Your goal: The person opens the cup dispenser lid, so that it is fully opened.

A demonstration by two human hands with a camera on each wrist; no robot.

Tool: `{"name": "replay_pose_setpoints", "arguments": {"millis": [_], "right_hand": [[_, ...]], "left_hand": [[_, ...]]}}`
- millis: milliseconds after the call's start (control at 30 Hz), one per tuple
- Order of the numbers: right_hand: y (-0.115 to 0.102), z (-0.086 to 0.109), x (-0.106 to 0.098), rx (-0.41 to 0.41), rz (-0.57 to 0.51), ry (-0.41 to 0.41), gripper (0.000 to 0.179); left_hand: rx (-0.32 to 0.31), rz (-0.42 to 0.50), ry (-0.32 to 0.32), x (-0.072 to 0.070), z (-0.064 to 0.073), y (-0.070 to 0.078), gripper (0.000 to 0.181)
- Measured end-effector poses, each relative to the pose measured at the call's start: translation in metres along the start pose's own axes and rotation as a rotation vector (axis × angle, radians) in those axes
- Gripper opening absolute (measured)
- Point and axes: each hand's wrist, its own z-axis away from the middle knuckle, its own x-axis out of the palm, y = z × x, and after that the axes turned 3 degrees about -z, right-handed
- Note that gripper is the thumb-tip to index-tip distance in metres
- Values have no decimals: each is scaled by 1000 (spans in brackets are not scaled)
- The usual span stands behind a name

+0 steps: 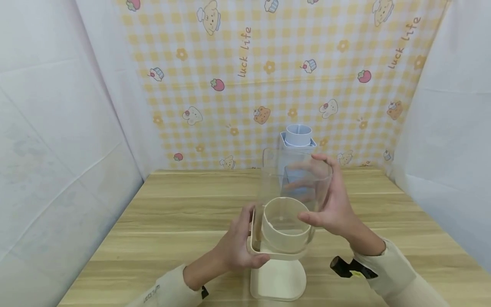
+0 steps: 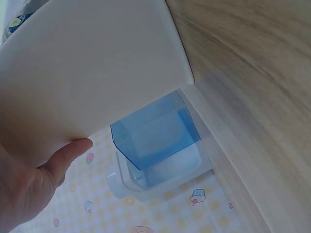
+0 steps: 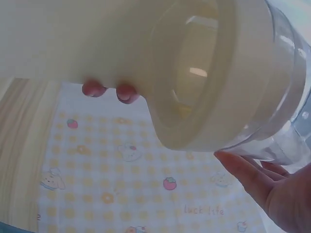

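Observation:
A cream pet-dispenser stand [image 1: 278, 279] with a round collar is held up over the table by my left hand [image 1: 234, 247], whose fingers and thumb grip the sides of its top frame. In the left wrist view the thumb of that hand [image 2: 34, 182] presses along the edge of a broad cream panel [image 2: 102, 63]. My right hand [image 1: 337, 209] grips a large clear container [image 1: 268, 185] around its side, thumb toward me. Seen from the right wrist, the container [image 3: 286, 73] sits against the collar [image 3: 245, 92], and two left fingertips [image 3: 127, 93] show below the panel.
Behind stands a light blue dispenser [image 1: 298, 138] against a yellow checked cloth [image 1: 245, 85]; its translucent blue front [image 2: 155, 133] shows in the left wrist view. White cloth walls [image 1: 69, 128] flank the wooden table [image 1: 172, 213].

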Motion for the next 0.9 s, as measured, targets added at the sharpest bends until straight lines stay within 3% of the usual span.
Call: {"name": "replay_pose_setpoints", "arguments": {"millis": [133,267,400,667,900], "right_hand": [[-4,-2,-1,13,-79,51,93],[-11,-8,-4,-71,-148,87,94],[-17,-12,-16,-152,-179,83,96],[-37,-11,-23,-219,-262,141,92],[-54,-4,-28,-290,-342,125,91]], "left_hand": [[-32,10,-28,-3,4,0,89],[-103,28,-51,-8,11,0,91],[-123,8,-26,-12,14,3,90],[-68,-69,46,-18,15,5,81],[19,-90,103,-29,18,2,61]]}}
